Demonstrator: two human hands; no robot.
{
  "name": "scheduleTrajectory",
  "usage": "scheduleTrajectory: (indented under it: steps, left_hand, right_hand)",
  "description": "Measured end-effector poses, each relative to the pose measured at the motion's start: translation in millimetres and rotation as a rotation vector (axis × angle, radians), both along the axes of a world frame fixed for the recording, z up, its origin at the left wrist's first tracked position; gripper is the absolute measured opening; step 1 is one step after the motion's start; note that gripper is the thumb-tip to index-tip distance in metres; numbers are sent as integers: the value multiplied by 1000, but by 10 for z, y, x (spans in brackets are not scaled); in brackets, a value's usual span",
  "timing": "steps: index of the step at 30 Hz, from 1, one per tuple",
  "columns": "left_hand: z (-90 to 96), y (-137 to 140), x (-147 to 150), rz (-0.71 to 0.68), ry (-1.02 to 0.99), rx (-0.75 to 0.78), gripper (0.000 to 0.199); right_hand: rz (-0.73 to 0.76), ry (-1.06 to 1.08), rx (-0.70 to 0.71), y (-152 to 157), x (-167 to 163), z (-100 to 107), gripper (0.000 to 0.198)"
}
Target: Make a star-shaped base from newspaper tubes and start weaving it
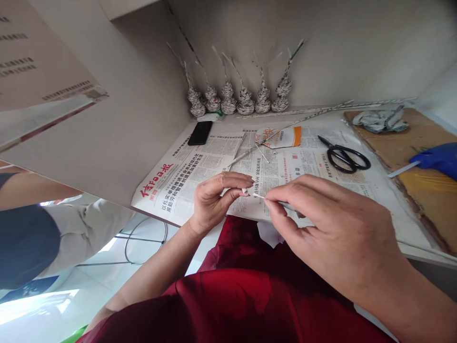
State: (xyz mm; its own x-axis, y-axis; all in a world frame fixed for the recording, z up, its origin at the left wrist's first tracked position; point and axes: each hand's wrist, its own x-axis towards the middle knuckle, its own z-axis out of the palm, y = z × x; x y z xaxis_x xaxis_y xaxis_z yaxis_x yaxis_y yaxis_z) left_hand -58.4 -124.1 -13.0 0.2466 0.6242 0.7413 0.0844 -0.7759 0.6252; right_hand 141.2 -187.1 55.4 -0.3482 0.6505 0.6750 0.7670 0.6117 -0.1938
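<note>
Over the near edge of the newspaper, my left hand (216, 195) pinches a small white piece (245, 191), perhaps rolled paper, between thumb and fingers. Close to its right, my right hand (328, 228) is closed on a thin pale stick (260, 196) whose tip points at that piece without clearly touching it. Something grey also shows under the right fingers; its kind is hidden. Beyond the hands, a short thin paper stick (262, 153) lies near long rolled newspaper sticks (303, 119).
Several woven paper gourds (246, 101) stand along the back wall. A black phone (200, 133), an orange-and-white card (282, 137) and black scissors (344, 157) lie on the newspaper (210, 155). Cardboard (424, 190) at right bears crumpled material (380, 120) and a blue glue gun (437, 159). Another person sits at left.
</note>
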Motion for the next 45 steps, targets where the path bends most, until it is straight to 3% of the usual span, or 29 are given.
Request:
scheduleTrajectory:
  steps: [9,20,34,45]
  left_hand:
    - [123,27,-4,46,71,136,12]
    - [237,10,-7,86,143,179,13]
    - [202,65,39,241,419,372,17]
    - [-19,140,3,330,582,413,21]
  right_hand:
    - [5,-20,-44,40,-11,94,16]
    - [10,-8,-25,65,-30,131,16]
    - [-44,-9,-166,200,33,1,13]
    - [38,166,-394,332,103,-209,19]
